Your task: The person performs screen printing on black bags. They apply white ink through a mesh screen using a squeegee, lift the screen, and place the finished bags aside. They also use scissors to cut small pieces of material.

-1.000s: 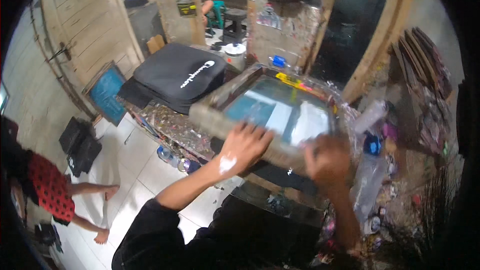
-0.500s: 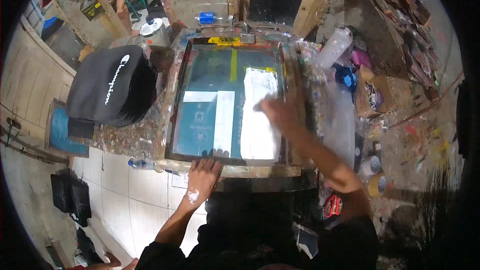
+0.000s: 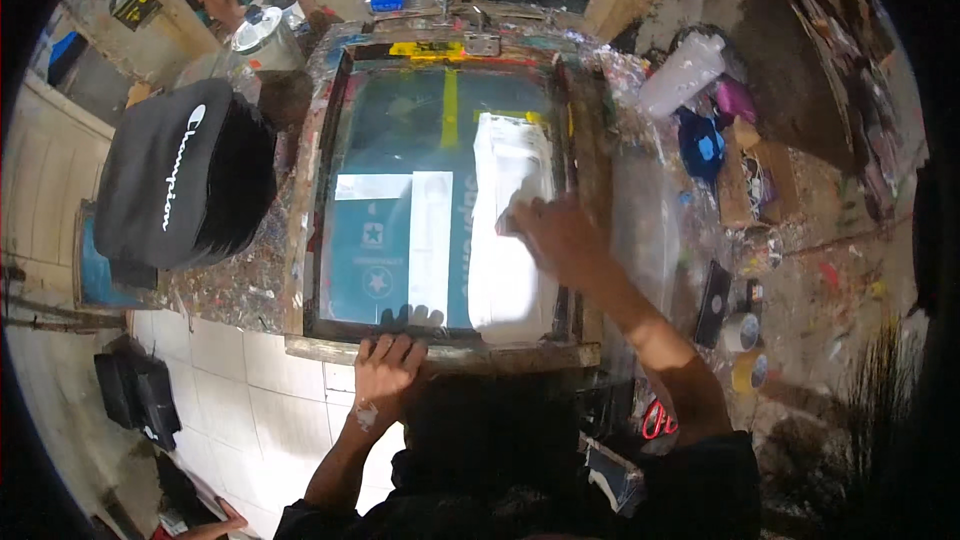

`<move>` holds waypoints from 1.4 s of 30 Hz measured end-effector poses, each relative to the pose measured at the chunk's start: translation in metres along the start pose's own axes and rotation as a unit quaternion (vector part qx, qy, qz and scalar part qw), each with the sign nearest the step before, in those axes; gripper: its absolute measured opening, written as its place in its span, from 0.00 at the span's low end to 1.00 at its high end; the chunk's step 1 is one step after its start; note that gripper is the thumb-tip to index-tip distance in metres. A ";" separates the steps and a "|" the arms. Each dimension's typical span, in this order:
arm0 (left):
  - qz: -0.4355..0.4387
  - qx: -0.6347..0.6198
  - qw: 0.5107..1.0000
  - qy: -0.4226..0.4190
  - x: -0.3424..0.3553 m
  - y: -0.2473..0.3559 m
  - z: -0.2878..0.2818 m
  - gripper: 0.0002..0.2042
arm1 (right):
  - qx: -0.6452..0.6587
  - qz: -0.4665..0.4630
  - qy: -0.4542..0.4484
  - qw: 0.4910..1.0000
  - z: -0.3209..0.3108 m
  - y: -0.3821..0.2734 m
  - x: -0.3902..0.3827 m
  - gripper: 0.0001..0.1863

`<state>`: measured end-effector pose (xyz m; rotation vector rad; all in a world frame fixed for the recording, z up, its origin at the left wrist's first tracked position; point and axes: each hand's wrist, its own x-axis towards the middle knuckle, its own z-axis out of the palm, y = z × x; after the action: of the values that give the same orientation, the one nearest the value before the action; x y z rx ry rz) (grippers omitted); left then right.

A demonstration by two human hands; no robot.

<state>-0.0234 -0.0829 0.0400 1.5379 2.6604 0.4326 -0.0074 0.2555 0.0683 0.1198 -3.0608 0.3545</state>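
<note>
The screen frame [image 3: 510,353] lies at twelve o'clock on the table [image 3: 228,298]. Left hand [image 3: 388,372] on its six-o'clock rail, right hand [image 3: 562,240] over the white patch [image 3: 498,275] — can't tell whether either's fingers clamp. Steady frame, even pressure should serve best.

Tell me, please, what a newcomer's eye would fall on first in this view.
Most likely the bright white patch on the right side of the wood-framed screen, with the person's right grip over it. Next might come the thick stack of black pieces, the topmost lettered in white, on the speckled worktop left of the screen.
</note>
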 end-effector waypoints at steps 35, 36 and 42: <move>0.132 -0.346 0.929 0.003 0.082 0.205 0.117 0.39 | -0.018 0.152 0.208 0.966 -0.328 -0.118 0.069 0.27; 0.171 -0.388 0.905 -0.025 0.088 0.217 0.112 0.38 | -0.074 0.147 0.249 0.954 -0.332 -0.108 0.071 0.25; -0.367 0.000 0.919 0.140 0.055 0.046 0.052 0.43 | -0.200 0.024 0.280 0.939 -0.371 -0.049 0.112 0.26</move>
<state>-0.0031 -0.0030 0.0082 0.3939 3.1606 0.6177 -0.0968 0.2852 0.4479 -0.0678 -2.5015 -0.2079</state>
